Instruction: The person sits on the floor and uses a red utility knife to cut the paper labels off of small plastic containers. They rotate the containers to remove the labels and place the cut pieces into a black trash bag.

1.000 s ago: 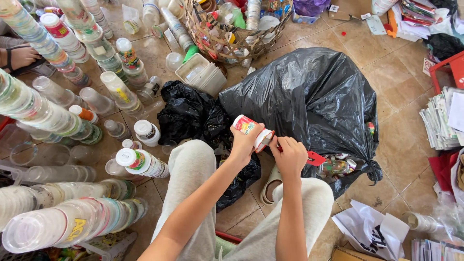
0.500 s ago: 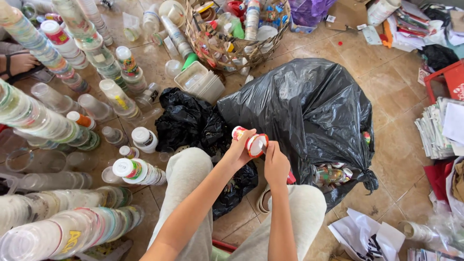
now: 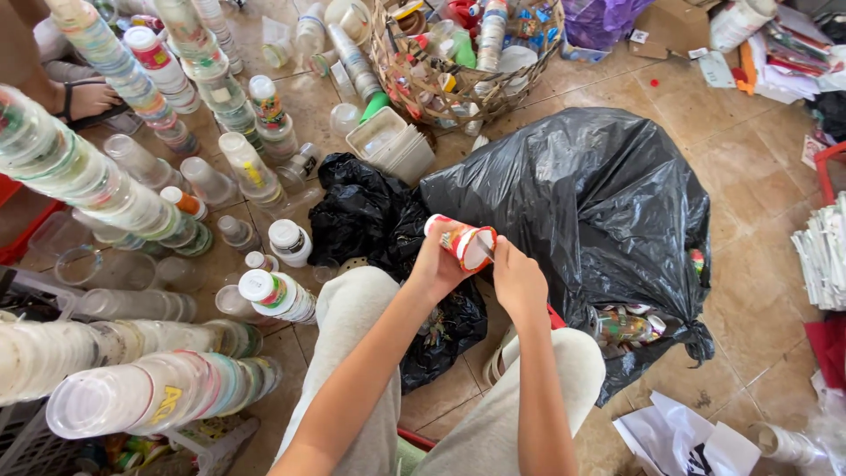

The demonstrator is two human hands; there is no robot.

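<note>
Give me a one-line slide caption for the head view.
Left hand holds a red-and-white cup, right hand at its rim, above black bags and stacked cups.

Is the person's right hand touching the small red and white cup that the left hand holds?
Touching. In the head view the right hand has its fingertips on the rim of the red and white cup, which the left hand grips from below.

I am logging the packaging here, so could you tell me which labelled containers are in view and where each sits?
Small cup: held in left hand, red and white label; right hand at its mouth.
White-capped bottle: lying on the floor left of the knee, colourful label.
Stacked clear cups: lower left, yellow print.
</note>
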